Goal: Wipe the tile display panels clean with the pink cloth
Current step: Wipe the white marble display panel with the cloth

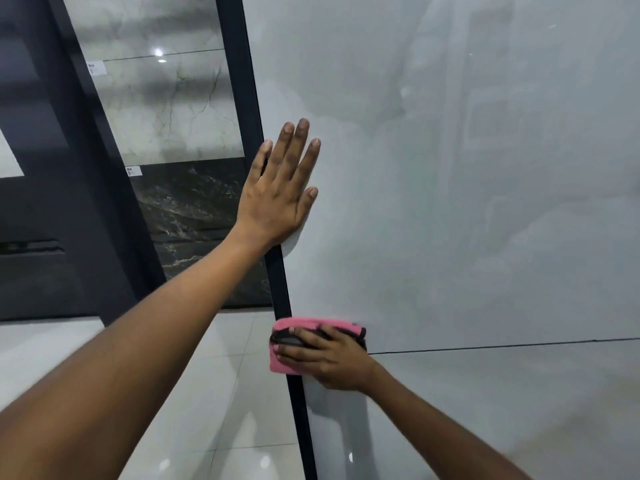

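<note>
Standing at the far left, a second display panel [166, 109] of pale marble above dark veined tile is seen behind a glossy white floor [207, 393]. The left hand [280, 188] is laid flat, fingers straight, against the grey tile panel [467, 202] beside its black frame edge [277, 271]. Lower down, the pink cloth [311, 341] is pressed to that panel's edge under the spread, lightly bent fingers of the right hand [329, 358].

right hand [325, 362] presses pink cloth [287, 344] on grey panel [467, 202].
</note>
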Motion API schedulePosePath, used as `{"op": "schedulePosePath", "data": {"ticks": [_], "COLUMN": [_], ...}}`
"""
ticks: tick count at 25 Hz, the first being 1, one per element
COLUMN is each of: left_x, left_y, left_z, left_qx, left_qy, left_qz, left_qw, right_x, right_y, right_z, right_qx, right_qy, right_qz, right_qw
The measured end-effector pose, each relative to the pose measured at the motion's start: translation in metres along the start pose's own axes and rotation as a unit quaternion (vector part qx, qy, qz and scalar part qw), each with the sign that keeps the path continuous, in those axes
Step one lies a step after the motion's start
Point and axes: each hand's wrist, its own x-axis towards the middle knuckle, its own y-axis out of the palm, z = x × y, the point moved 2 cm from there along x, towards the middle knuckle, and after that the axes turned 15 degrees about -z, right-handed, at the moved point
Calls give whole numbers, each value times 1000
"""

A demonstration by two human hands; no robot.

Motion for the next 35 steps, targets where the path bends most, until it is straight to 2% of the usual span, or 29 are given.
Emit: {"op": "schedulePosePath", "data": {"ticks": [2,4,5,7,9,10,11,12,13,14,15,16,17,18,20,22,23,24,26,28,29,30,31,32,33,34,35], "left_x": [-5,-28,-41,-65,-76,-77,-76,-76,-76,-78,-79,-78,-76,-73,-70,-69,-64,-54,-16,29,43,48,47,44,43,43,44], "left_y": [-6,-8,-6,2,11,13,14,13,12,11,10,10,11,11,9,4,1,-2,-7,-5,-2,2,7,9,9,9,7], "left_z": [-7,-26,-37,-49,-52,-51,-52,-52,-52,-53,-53,-53,-52,-52,-52,-54,-53,-49,-33,-15,-10,-9,-9,-10,-10,-9,-9], "left_qx": [-24,-66,-76,-53,-29,-24,-23,-22,-20,-18,-17,-19,-21,-18,-15,-36,-54,-67,-68,-59,-47,-26,-7,5,12,14,12], "left_qy": [-41,-87,-96,-89,-83,-85,-86,-86,-87,-87,-89,-91,-90,-87,-89,-107,-122,-140,-167,-187,-188,-188,-189,-188,-184,-179,-176], "left_qz": [-6,-6,1,15,14,11,8,4,1,-3,-5,-2,3,8,19,18,10,-6,-64,-91,-86,-75,-65,-59,-56,-53,-51], "left_qw": [999,994,993,995,996,996,996,996,996,996,996,996,996,996,996,993,991,988,981,976,977,979,980,980,981,982,983], "right_x": [-1,-14,-26,-49,-60,-57,-56,-54,-53,-56,-64,-74,-89,-97,-92,-74,-67,-61,-37,-10,4,17,27,33,35,32,26], "right_y": [-30,-81,-110,-163,-171,-158,-136,-107,-75,-43,-16,-4,3,3,-25,-77,-105,-136,-200,-239,-240,-228,-206,-176,-144,-122,-109], "right_z": [-56,-150,-199,-273,-286,-268,-237,-195,-141,-80,-22,15,27,18,-42,-139,-193,-246,-341,-391,-391,-380,-356,-316,-268,-221,-193], "right_qx": [5,-58,-103,-159,-177,-183,-157,-118,-95,-69,-53,-37,-11,15,22,-29,-62,-109,-154,-144,-134,-134,-132,-125,-106,-88,-69], "right_qy": [92,228,288,446,546,574,591,563,468,338,197,92,43,23,48,156,211,282,434,563,588,567,501,403,278,150,38], "right_qz": [-96,-173,-218,-290,-344,-347,-326,-283,-202,-107,-24,49,86,78,19,-75,-129,-200,-319,-393,-401,-400,-394,-358,-283,-190,-115], "right_qw": [991,956,927,831,743,719,721,768,855,932,979,994,995,997,998,985,967,932,829,713,690,708,759,833,912,966,990]}}
